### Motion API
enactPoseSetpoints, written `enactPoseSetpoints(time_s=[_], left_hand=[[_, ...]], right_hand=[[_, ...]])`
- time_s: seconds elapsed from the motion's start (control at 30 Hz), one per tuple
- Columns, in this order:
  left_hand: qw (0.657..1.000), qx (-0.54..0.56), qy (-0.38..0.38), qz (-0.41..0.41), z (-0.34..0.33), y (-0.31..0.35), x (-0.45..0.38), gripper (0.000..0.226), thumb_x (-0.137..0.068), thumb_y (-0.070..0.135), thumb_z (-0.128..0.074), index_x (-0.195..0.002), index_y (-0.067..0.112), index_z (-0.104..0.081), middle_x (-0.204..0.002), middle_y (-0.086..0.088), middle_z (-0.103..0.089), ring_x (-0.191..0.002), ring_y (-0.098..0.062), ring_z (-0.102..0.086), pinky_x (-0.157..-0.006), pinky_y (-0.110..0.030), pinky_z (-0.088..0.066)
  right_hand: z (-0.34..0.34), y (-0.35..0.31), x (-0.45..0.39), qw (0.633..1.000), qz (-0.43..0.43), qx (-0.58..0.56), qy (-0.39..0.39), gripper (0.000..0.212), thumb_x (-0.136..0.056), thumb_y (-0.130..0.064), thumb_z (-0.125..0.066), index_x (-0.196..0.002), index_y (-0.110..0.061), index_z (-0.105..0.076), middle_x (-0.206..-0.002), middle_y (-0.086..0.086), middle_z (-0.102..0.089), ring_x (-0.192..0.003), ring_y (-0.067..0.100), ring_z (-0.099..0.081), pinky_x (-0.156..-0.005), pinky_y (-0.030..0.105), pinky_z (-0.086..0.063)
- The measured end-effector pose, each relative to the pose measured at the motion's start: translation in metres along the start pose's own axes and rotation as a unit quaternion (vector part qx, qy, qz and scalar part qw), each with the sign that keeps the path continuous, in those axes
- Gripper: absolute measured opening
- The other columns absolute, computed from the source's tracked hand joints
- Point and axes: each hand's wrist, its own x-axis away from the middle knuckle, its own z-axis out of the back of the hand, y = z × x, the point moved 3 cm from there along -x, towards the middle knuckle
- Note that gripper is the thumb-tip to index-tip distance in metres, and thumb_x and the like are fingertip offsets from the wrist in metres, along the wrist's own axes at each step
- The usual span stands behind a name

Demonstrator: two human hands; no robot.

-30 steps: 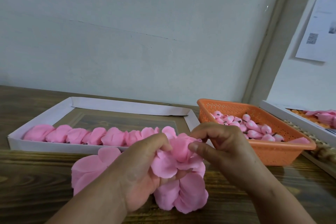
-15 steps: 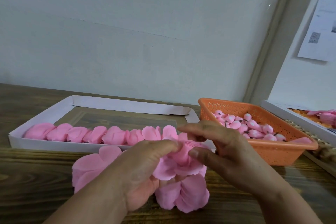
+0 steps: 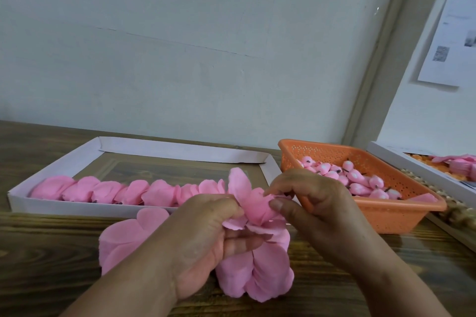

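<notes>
The left hand (image 3: 203,242) and the right hand (image 3: 319,203) both pinch the pink fabric petal flower (image 3: 253,206), which seems soft, light and best held near its centre.

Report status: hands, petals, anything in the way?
Left hand grips pink petal bunch. Right hand pinches its top. Orange basket just behind right hand.
</notes>
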Motion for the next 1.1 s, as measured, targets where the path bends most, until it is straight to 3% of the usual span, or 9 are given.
enactPoseSetpoints(time_s=[0.1, 0.23, 0.43, 0.6, 0.73, 0.87, 0.93, 1.0, 1.1], left_hand=[[0.998, -0.047, 0.032, -0.012, 0.0007, -0.0032, -0.0012, 0.027, -0.098, 0.011, -0.043, -0.102, -0.002, -0.067, -0.089, -0.018, -0.074, -0.078, -0.025, -0.073, -0.066, -0.031, -0.06], [0.997, -0.068, 0.041, -0.022, 0.0023, -0.0053, -0.0021, 0.027, -0.099, 0.018, -0.046, -0.101, 0.003, -0.068, -0.087, -0.015, -0.075, -0.077, -0.023, -0.073, -0.062, -0.029, -0.058], [0.995, -0.084, 0.023, -0.056, -0.0021, -0.004, -0.0001, 0.036, -0.098, 0.021, -0.046, -0.081, 0.006, -0.074, -0.09, -0.013, -0.075, -0.084, -0.024, -0.073, -0.069, -0.03, -0.059], [0.993, -0.094, -0.009, -0.072, -0.0052, -0.0035, 0.0015, 0.032, -0.096, 0.026, -0.048, -0.088, 0.014, -0.077, -0.095, -0.01, -0.075, -0.089, -0.019, -0.072, -0.074, -0.031, -0.058], [0.991, -0.1, -0.024, -0.082, -0.0047, -0.0019, 0.0023, 0.03, -0.091, 0.032, -0.05, -0.091, 0.018, -0.077, -0.097, -0.007, -0.075, -0.092, -0.016, -0.071, -0.072, -0.026, -0.056], [0.99, -0.112, -0.041, -0.079, -0.0062, 0.0022, 0.0041, 0.044, -0.085, 0.05, -0.045, -0.093, 0.021, -0.077, -0.097, -0.006, -0.075, -0.095, -0.017, -0.07, -0.085, -0.035, -0.056], [0.991, -0.109, -0.01, -0.08, -0.0045, 0.0032, 0.0047, 0.051, -0.075, 0.058, -0.045, -0.084, 0.02, -0.078, -0.085, 0.001, -0.076, -0.081, -0.013, -0.072, -0.078, -0.033, -0.058], [0.994, -0.086, 0.03, -0.067, 0.0009, 0.0021, 0.0032, 0.044, -0.077, 0.053, -0.051, -0.082, 0.016, -0.076, -0.082, 0.001, -0.075, -0.076, -0.015, -0.072, -0.07, -0.033, -0.06], [0.998, -0.053, 0.026, 0.003, 0.0009, 0.0005, 0.0025, 0.027, -0.092, 0.024, -0.057, -0.098, 0.004, -0.073, -0.095, -0.016, -0.074, -0.085, -0.028, -0.072, -0.075, -0.04, -0.06]], right_hand=[[-0.0034, -0.0024, 0.0002, 1.0, 0.005, 0.008, -0.009, 0.01, -0.079, -0.012, -0.061, -0.083, -0.013, -0.07, -0.077, -0.007, -0.063, -0.076, 0.009, -0.058, -0.066, 0.023, -0.047], [-0.0061, -0.0035, 0.0006, 1.0, 0.01, 0.001, -0.029, 0.009, -0.08, -0.012, -0.061, -0.08, -0.018, -0.068, -0.078, -0.007, -0.061, -0.077, 0.009, -0.058, -0.067, 0.023, -0.046], [-0.0034, -0.0009, -0.0005, 0.999, 0.003, -0.003, -0.043, 0.008, -0.08, -0.011, -0.062, -0.081, -0.014, -0.069, -0.079, -0.007, -0.062, -0.078, 0.009, -0.059, -0.067, 0.021, -0.046], [-0.0009, 0.0011, 0.0006, 0.997, -0.001, -0.021, -0.068, 0.012, -0.079, -0.008, -0.063, -0.084, -0.015, -0.071, -0.081, -0.009, -0.063, -0.079, 0.007, -0.059, -0.069, 0.016, -0.045], [0.0001, -0.0003, 0.0002, 0.998, -0.006, -0.031, -0.045, 0.013, -0.078, -0.009, -0.064, -0.083, -0.016, -0.073, -0.083, -0.004, -0.064, -0.079, 0.013, -0.059, -0.069, 0.029, -0.048], [0.0003, -0.0016, -0.0003, 0.999, -0.013, -0.031, -0.035, 0.021, -0.078, -0.008, -0.067, -0.081, -0.029, -0.072, -0.107, -0.014, -0.06, -0.087, 0.007, -0.06, -0.072, 0.016, -0.046], [-0.0002, -0.0032, -0.0001, 0.999, -0.002, -0.038, -0.03, 0.018, -0.076, -0.006, -0.067, -0.079, -0.022, -0.073, -0.097, -0.01, -0.064, -0.084, 0.006, -0.061, -0.069, 0.015, -0.046], [-0.0019, -0.0053, -0.0002, 0.999, 0.009, -0.04, -0.025, 0.016, -0.076, -0.006, -0.066, -0.078, -0.02, -0.073, -0.084, -0.004, -0.065, -0.079, 0.01, -0.061, -0.067, 0.021, -0.048], [-0.0049, -0.0062, -0.0003, 0.999, 0.009, -0.028, -0.03, 0.011, -0.077, -0.009, -0.066, -0.076, -0.019, -0.072, -0.075, -0.005, -0.062, -0.072, 0.012, -0.058, -0.063, 0.02, -0.046]])
